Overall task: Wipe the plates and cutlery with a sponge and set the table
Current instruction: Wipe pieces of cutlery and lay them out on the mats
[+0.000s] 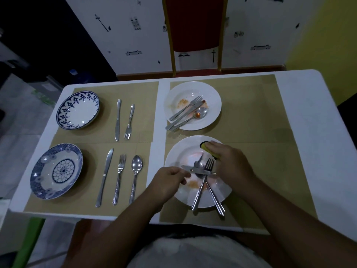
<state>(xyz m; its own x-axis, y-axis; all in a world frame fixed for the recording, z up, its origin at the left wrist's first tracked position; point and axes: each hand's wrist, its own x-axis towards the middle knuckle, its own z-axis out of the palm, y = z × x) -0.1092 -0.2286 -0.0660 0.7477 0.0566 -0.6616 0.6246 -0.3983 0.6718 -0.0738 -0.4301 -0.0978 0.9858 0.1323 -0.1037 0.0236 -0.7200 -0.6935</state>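
Where sponge (pixel 205 146) meets plate (pixel 179 151) — white, orange-smeared, cutlery (pixel 198 192) crossed

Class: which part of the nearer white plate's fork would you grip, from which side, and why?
Probably the handle end of the fork, taken from the near rim of the plate: it juts past that rim. Higher up, the knife pinched by the left hand and the spoon cross it, and the right hand with its sponge crowds the tines.
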